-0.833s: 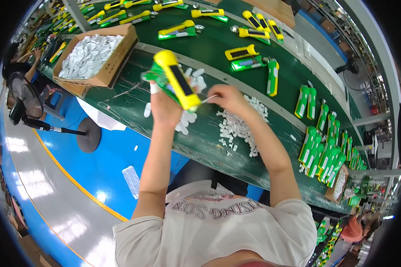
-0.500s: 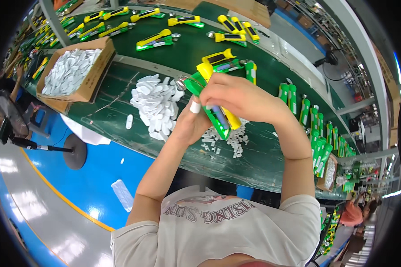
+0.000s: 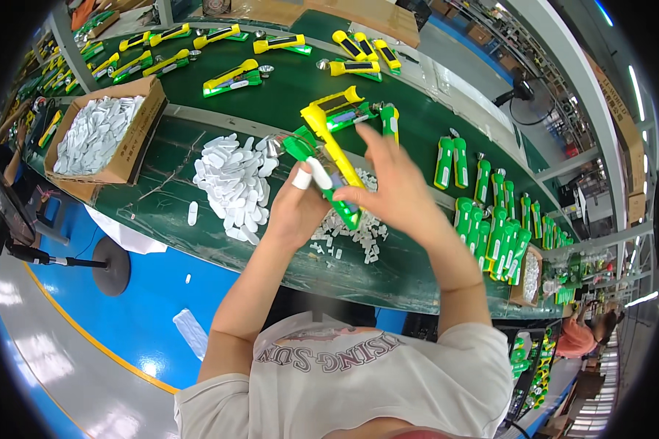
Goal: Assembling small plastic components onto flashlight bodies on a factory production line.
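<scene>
My left hand (image 3: 294, 214) is closed around an opened flashlight, its green half-shell (image 3: 351, 217) tilted above the table. The yellow half (image 3: 337, 155) hangs beside it, and a round silver lamp head (image 3: 274, 146) shows at the upper end. A white oval piece (image 3: 319, 174) lies over the open shell by my left thumb, which has a white wrap. My right hand (image 3: 395, 192) is open, fingers spread and slightly blurred, its thumb tip at the flashlight's edge. Below the flashlight is a heap of small white bits (image 3: 364, 235).
Left of my hands lies a pile of white oval pieces (image 3: 231, 183), with a cardboard box (image 3: 145, 139) of more beyond. Yellow-and-green flashlights (image 3: 231, 79) line the far green belt. Green flashlight bodies (image 3: 498, 234) stand on the right, near a small box (image 3: 532, 274).
My right hand has let go of the flashlight and spread its fingers, drawing off to the right. The white oval piece now shows on the shell. The whole view has shifted slightly.
</scene>
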Available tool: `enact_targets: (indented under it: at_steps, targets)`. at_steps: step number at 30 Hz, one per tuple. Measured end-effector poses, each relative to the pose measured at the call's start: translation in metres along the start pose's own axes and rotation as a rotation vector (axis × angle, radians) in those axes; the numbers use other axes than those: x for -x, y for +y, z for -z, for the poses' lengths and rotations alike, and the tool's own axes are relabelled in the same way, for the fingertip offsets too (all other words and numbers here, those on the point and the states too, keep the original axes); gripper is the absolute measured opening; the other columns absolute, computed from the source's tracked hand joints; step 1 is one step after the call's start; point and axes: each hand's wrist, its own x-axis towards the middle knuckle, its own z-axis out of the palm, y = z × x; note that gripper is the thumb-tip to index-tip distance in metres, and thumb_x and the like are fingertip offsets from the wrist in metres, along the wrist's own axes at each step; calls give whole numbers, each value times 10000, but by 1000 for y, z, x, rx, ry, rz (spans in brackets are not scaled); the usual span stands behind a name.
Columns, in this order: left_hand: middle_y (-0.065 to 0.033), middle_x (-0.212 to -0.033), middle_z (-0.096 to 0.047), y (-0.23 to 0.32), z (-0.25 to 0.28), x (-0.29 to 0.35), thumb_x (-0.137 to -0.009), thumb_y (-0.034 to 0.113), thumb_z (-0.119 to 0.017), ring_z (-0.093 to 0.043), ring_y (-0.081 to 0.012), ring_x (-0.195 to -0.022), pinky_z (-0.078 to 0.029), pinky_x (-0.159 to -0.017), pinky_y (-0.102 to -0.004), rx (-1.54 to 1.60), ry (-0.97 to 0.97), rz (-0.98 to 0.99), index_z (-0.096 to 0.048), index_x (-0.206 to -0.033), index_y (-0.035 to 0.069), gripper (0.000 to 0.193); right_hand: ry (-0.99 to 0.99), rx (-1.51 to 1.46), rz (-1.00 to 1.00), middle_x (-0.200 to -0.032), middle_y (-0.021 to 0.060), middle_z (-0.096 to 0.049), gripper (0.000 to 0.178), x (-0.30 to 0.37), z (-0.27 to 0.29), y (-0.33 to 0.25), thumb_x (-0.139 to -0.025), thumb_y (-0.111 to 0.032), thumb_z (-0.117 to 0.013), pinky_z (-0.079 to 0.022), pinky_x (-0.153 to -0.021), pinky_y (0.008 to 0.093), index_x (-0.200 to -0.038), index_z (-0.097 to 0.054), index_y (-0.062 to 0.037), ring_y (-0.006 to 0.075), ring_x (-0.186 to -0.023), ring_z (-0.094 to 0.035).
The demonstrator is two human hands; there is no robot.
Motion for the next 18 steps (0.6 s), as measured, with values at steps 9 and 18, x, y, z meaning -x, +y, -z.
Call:
enact_targets:
  at_steps: [9, 18]
  targets:
    - [-99, -1269, -550, -8, -23, -8, -1050, 400, -442, -553, -234, -1166, -428, -1023, -429, 45, 392, -221, -437, -1357, 57, 461, -32, -405, -70, -1137, 206, -580, 387, 26, -43, 34, -999, -223, -508, -462, -899, 414, -1307, -500, 11, 378, -1036, -584]
    - [-89, -1163, -556, -15, -14, -13, -1032, 283, -484, -566, -212, -1095, -462, -965, -398, -28, 528, -239, -442, -1287, 25, 366, 75, -518, -50, -969, 165, -606, 361, 38, -63, 37, -991, -198, -501, -493, -772, 393, -1300, -559, -21, 328, -871, -618]
